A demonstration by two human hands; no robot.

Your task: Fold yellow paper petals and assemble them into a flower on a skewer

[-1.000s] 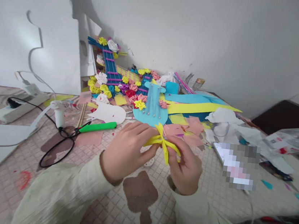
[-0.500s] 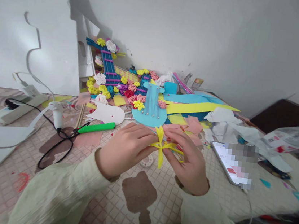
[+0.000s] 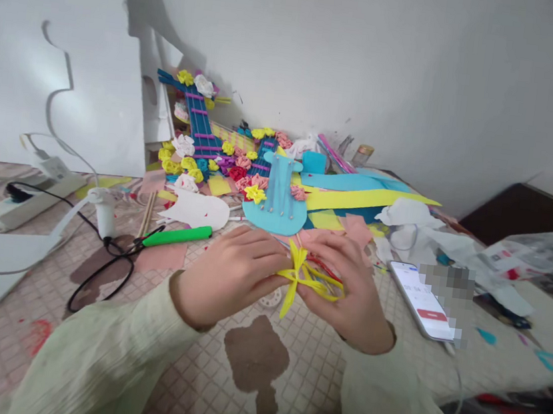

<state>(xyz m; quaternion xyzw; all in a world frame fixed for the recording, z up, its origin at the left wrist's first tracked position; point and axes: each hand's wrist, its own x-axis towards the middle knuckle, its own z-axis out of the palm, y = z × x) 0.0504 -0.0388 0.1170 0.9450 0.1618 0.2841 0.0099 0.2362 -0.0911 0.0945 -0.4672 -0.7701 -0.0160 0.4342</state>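
Note:
Between my hands is a yellow paper flower [image 3: 297, 272] with narrow petals spreading from a pinched centre. My left hand [image 3: 235, 276] is closed on its left side, fingertips pressed together on a petal. On the other side, my right hand [image 3: 349, 293] pinches the strips at the right, with thumb below and fingers above. Just beyond the hands lies a light-blue paper guitar body [image 3: 275, 213] with strings and pins, a yellow flower on its left edge. Under the hands, a white spool [image 3: 271, 298] is partly hidden.
Behind stand dark-blue paper guitars [image 3: 199, 120] covered in crepe flowers. A green glue gun or handle [image 3: 177, 236] with a black cable [image 3: 101, 279] lies left, near a power strip [image 3: 30, 200]. On the right are a phone [image 3: 421, 302] and crumpled white paper [image 3: 409, 213].
The yellow flower has tilted and its lower petal has swung left. My right hand has shifted slightly right and down, showing more of the yellow loops. My left hand has barely moved.

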